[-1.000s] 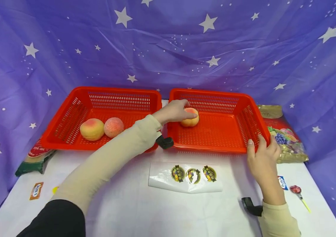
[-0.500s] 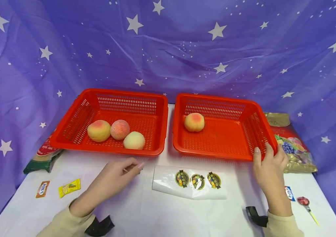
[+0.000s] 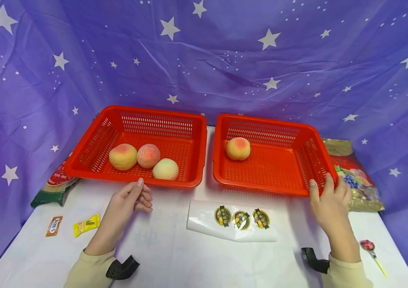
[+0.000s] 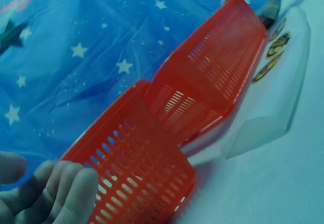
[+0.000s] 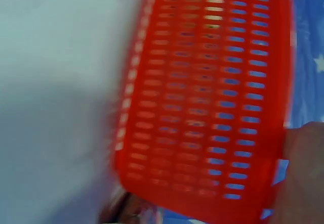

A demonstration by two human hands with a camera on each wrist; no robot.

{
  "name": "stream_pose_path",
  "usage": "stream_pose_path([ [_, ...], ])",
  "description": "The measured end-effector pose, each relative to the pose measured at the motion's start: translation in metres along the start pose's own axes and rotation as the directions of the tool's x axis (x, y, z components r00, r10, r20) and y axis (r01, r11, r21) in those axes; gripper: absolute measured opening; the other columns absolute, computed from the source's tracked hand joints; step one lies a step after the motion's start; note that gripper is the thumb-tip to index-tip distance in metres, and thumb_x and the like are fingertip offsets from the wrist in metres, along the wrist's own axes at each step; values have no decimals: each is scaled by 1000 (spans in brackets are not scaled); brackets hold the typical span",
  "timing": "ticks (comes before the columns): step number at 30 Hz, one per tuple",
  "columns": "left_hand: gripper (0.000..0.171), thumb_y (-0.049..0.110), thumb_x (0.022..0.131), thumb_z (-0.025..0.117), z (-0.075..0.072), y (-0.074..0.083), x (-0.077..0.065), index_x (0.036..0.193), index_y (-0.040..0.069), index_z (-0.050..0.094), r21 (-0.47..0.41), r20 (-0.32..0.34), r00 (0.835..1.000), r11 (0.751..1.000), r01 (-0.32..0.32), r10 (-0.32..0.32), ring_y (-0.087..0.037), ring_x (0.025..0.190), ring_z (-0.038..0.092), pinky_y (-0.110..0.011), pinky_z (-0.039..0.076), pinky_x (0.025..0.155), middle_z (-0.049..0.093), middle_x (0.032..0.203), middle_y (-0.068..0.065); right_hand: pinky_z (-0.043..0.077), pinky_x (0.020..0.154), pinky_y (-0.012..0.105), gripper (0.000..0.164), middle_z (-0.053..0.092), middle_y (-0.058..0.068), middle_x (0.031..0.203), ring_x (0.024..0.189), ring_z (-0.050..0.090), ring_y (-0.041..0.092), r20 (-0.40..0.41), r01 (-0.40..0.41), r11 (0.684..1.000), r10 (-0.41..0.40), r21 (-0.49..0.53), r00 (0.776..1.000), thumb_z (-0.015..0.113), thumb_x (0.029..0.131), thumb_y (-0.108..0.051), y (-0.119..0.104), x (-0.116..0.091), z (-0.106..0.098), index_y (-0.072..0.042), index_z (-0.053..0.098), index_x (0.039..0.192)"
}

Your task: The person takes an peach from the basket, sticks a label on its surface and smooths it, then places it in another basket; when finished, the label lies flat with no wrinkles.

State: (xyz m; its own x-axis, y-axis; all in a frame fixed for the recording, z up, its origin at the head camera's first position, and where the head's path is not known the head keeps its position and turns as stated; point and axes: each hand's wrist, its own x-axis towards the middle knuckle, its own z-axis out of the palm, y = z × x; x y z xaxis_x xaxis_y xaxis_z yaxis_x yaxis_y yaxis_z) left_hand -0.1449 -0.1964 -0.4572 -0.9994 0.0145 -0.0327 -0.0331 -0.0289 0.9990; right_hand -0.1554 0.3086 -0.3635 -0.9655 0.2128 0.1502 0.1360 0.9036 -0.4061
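My left hand point(image 3: 126, 202) is just in front of the left red basket point(image 3: 197, 176), its thumb tip by the front rim and its fingers loosely bent, with nothing held. That basket holds a yellow-red peach point(image 3: 123, 157), a pink-red peach point(image 3: 149, 156) and a pale cream peach point(image 3: 166, 169). With fingers over the rim, my right hand point(image 3: 333, 206) grips the front right corner of the right red basket point(image 3: 272, 189). Inside this basket, a single orange-yellow peach point(image 3: 238, 149) lies toward the left. The right wrist view shows the perforated basket wall point(image 5: 202, 92) close up.
A white plastic sheet point(image 3: 204, 222) with round fruit labels lies between my hands. Bagged goods stand at both sides: a green-red bag point(image 3: 58, 186) and a gold-red bag point(image 3: 360, 184). Small wrappers point(image 3: 87, 225) lie left; a lollipop point(image 3: 369, 248) lies right.
My left hand has let go of the peach in the right basket and drawn back to the left basket's front, turning thumb up. The right hand stays on its basket corner.
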Motion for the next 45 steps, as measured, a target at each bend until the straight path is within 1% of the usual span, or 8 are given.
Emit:
stream_pose_path([
  [5,48,39,89,49,-10,-15,5,100,-7,53,-81,-39,998,995,55,-59,-33,69,58,-43,51,65,55,85,-21,1,95,65,63,8,23,143,130,-3,40,-185,130,989,-114,77,976,45,90,-33,-31,-2,-12,1,21,137],
  [9,49,41,87,51,-14,-11,6,101,-5,54,-108,-75,993,990,85,-94,-31,71,58,-41,52,67,56,90,-19,9,96,60,55,26,22,136,126,13,40,-349,387,915,-329,110,878,58,83,-20,-80,-4,-8,2,38,128],
  [12,49,41,86,53,-16,-6,7,105,-4,53,-141,-97,991,987,76,-90,-32,77,60,-38,51,71,57,95,-20,14,95,58,54,32,22,132,123,19,42,-344,541,833,-477,117,809,63,79,-17,-119,-6,-3,3,41,124],
  [21,45,34,87,54,-14,-5,11,111,-3,47,-270,-125,992,963,-7,-28,-36,91,59,-38,49,78,59,104,-23,25,99,45,45,41,15,124,119,31,32,3,718,692,-720,77,694,59,83,-29,-224,2,31,-3,47,119],
  [28,45,39,86,54,-9,5,6,104,-2,50,-216,-122,992,976,1,-28,-33,89,60,-34,50,78,60,102,-22,38,92,31,42,49,6,114,106,43,21,344,745,660,-725,97,597,55,86,-33,-280,9,58,-7,51,118],
  [31,45,41,87,52,-3,13,4,103,-1,50,-179,-107,994,984,-5,-14,-33,87,60,-33,50,78,60,100,-23,41,89,29,43,51,3,112,102,47,16,415,737,663,-712,131,567,54,86,-34,-294,12,66,-8,50,120],
  [38,47,43,87,50,-1,8,8,105,0,51,-161,-93,995,987,14,-29,-33,82,61,-33,50,77,60,98,-22,43,83,28,43,52,4,106,93,48,15,526,697,710,-633,100,569,54,86,-34,-316,22,92,-8,49,119],
  [45,50,43,87,49,-7,7,4,108,-3,51,-144,-83,995,989,39,-51,-32,84,61,-33,49,79,58,99,-25,42,74,27,39,50,1,90,86,46,15,647,663,745,-543,78,535,61,81,-34,-331,25,116,-10,49,109],
])
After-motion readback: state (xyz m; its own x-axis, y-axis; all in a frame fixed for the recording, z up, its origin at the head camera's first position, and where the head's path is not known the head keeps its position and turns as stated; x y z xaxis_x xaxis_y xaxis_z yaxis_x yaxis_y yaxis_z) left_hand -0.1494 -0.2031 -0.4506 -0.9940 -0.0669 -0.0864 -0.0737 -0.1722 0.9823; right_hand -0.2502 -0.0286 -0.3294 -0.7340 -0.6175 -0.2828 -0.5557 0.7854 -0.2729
